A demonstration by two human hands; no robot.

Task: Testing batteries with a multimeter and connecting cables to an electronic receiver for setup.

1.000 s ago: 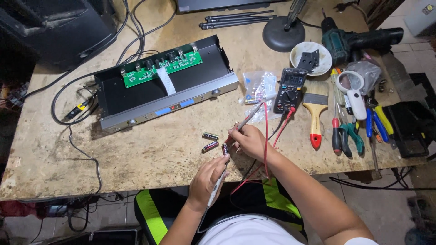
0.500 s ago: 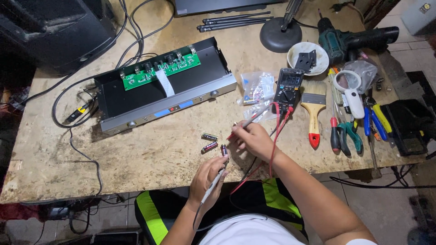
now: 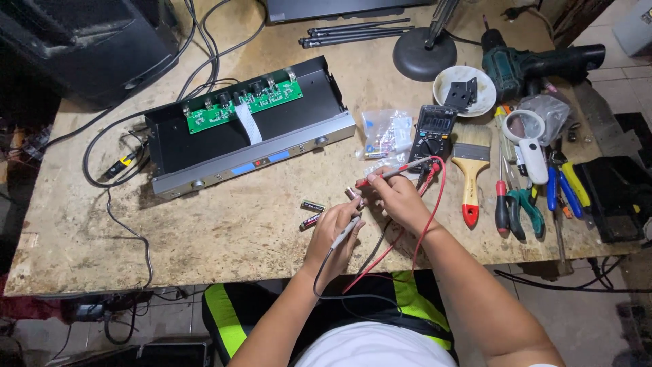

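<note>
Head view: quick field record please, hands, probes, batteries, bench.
left hand: holds black probe, tip at a small battery
right hand: holds red probe and that battery
loose batteries: two, lying on the workbench left of the hands
multimeter: beyond the hands, red lead running to it
opened unit: lid off, green circuit board showing
right of the meter: paintbrush, pliers

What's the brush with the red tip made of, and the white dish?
The flat paintbrush with pale handle and red tip looks like bare wood dipped in glossy red paint, with pale bristles. The round white dish looks like glazed ceramic, possibly plastic: smooth and shiny.
</note>
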